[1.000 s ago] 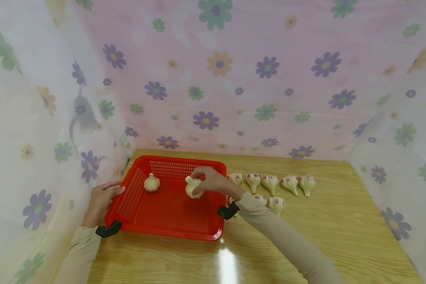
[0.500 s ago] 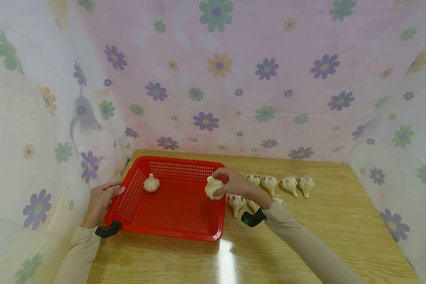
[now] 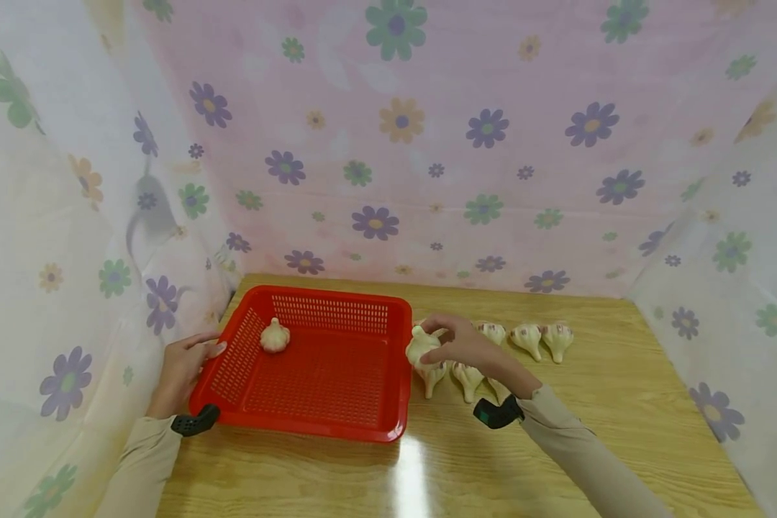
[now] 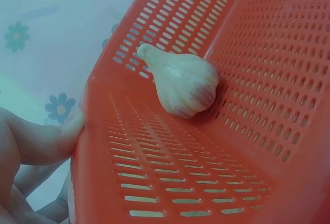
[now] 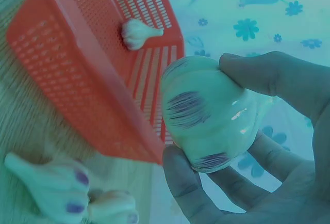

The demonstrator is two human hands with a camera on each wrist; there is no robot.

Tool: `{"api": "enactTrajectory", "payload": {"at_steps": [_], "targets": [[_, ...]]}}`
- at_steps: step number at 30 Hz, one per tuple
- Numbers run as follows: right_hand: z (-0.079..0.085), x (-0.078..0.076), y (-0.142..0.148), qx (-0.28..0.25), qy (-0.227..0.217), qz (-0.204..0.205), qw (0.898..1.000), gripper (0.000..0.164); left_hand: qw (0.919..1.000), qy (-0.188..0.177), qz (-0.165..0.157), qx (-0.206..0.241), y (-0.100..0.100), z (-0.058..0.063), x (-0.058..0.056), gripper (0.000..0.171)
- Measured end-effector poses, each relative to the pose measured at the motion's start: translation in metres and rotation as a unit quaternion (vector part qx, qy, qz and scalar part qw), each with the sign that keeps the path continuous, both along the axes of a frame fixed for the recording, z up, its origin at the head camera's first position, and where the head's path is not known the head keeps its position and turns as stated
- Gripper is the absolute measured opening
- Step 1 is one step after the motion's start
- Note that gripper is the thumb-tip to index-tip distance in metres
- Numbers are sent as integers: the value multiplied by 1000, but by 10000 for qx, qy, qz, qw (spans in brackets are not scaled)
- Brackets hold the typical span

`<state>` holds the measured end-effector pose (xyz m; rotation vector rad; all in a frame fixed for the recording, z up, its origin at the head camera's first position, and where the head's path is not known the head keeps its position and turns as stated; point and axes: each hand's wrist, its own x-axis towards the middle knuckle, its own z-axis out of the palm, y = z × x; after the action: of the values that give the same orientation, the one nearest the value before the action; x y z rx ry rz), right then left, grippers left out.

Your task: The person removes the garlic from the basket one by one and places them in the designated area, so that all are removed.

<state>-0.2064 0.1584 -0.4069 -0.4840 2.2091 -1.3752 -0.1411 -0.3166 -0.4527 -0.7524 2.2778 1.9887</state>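
Note:
My right hand pinches a garlic bulb between thumb and fingers, just past the basket's right rim and above the garlic on the table. Purple streaks show on this held bulb in the right wrist view. At the left end of the red plastic basket, my left hand grips the rim, its thumb against the edge and its fingers outside the wall. One garlic bulb sits inside, in the far left corner, its stem pointing up in the head view.
Right of the basket, garlic bulbs lie in two rows on the wooden table. The back row includes a bulb at its right end; a front-row bulb lies below my right hand. Flowered cloth surrounds the table's back and sides.
My right hand has carried its garlic bulb rightward, from over the basket's inside to beyond its right rim. The left hand and basket have stayed in place.

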Motion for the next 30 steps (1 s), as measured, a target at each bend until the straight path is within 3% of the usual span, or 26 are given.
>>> {"api": "enactTrajectory", "payload": {"at_steps": [14,25,30], "targets": [[-2,9,63,164,-121,-359,9991,74,9997,-114,-60,-231,-3,-2,4,52],[-2,14,99,553,-119,-541,9969,75,9998,-161,-69,-120,-4,-5,3,54],[-2,15,114,445,-172,-524,9975,75,9999,-45,-69,-119,-3,-3,0,52]]}}
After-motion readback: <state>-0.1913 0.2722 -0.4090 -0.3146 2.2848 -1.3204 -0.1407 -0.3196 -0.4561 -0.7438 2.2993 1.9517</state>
